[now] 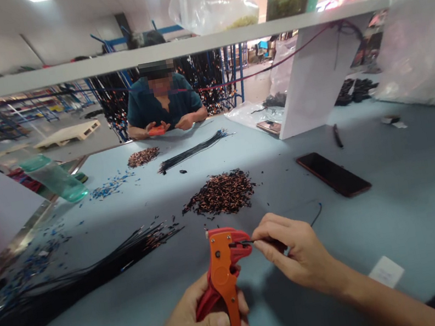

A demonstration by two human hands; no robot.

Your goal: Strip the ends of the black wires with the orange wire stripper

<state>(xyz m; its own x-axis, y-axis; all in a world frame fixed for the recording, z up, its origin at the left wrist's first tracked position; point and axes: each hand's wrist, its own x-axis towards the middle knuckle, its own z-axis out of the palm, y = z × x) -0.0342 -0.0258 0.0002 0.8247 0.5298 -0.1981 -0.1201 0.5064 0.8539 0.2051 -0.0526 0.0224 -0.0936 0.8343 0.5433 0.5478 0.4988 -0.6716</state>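
My left hand [210,320] is wrapped round the handles of an orange and red wire stripper [222,268], held upright with its jaws to the right. Between thumb and forefinger, my right hand [293,245] pinches a thin black wire [316,216], one end of which sits at the stripper's jaws. The wire's other end, with a blue tip, sticks out behind my right hand. Beyond the stripper lies a heap of short black and copper-coloured cut pieces [224,192]. To the left stretches a thick bundle of black wires [82,280], some with bare copper ends.
A phone [334,174] lies at the right. Across the table [422,167] sits a person [164,105] holding a red-orange tool. A smaller wire bundle [193,151], blue scraps [108,187] and a green bottle [55,179] lie farther off. A white shelf [101,65] spans overhead.
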